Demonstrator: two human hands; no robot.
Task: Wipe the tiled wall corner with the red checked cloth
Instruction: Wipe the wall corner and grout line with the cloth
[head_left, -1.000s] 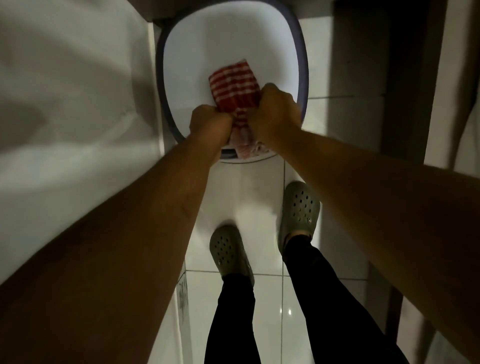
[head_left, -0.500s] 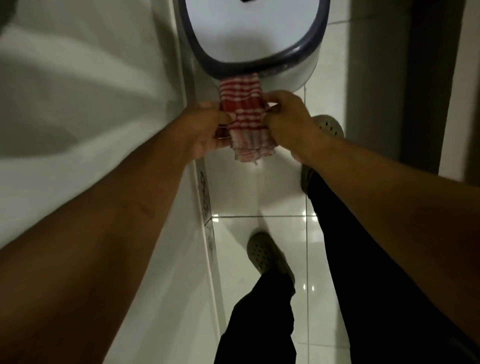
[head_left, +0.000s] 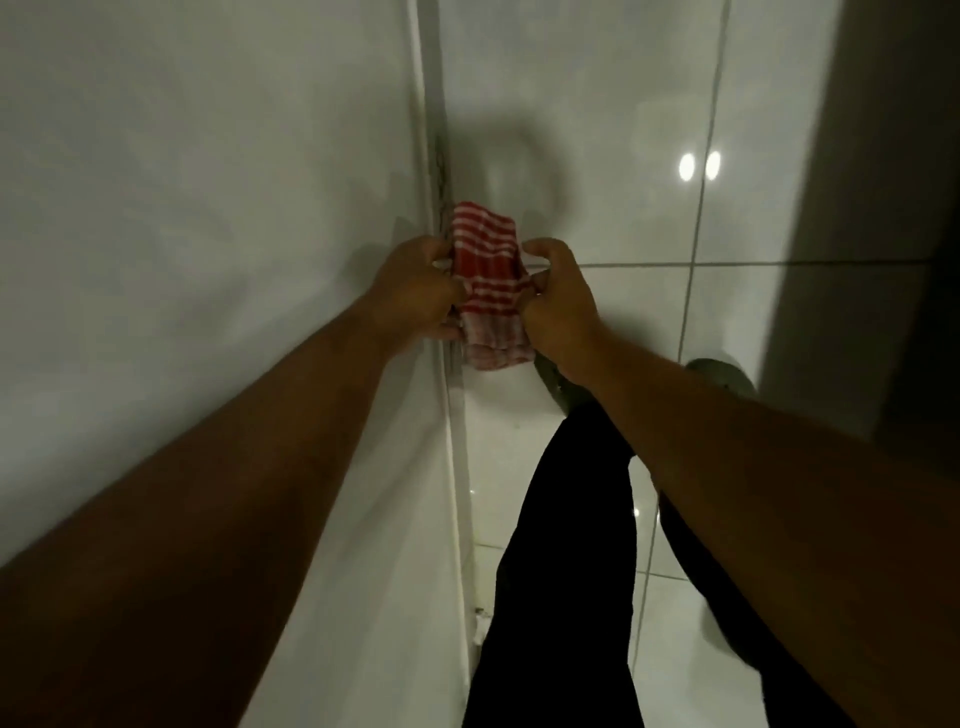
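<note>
The red checked cloth (head_left: 485, 275) is bunched into a thick fold and hangs in the air between the two hands, just beside the vertical corner edge (head_left: 434, 171) where the plain white wall on the left meets the glossy tiled surface. Its upper end stands up above the fingers and its paler lower end droops below them, so it is clearly soft and light, with no stiffness of its own. Whether it is damp I cannot tell in this dim light, but a wet cloth would be a little heavier and would cling to the tiles. The left hand (head_left: 415, 291) is closed on the left side of the cloth, with the fingers curled around the fold. The right hand (head_left: 558, 296) pinches the right side with thumb and fingers, also closed on the fabric. I think the best place to hold it for wiping is the middle of the bundle, with a flat palm behind, so that the free upper end can be pressed into the corner. The dark marks in the seam (head_left: 441, 156) above the cloth seem to be the dirt to remove, and the wiping is probably not yet begun. Further out, the white tiles (head_left: 779, 389) shine with two light reflections, and the dark trouser leg (head_left: 566, 545) and a grey shoe (head_left: 722, 374) of the person stand below.
</note>
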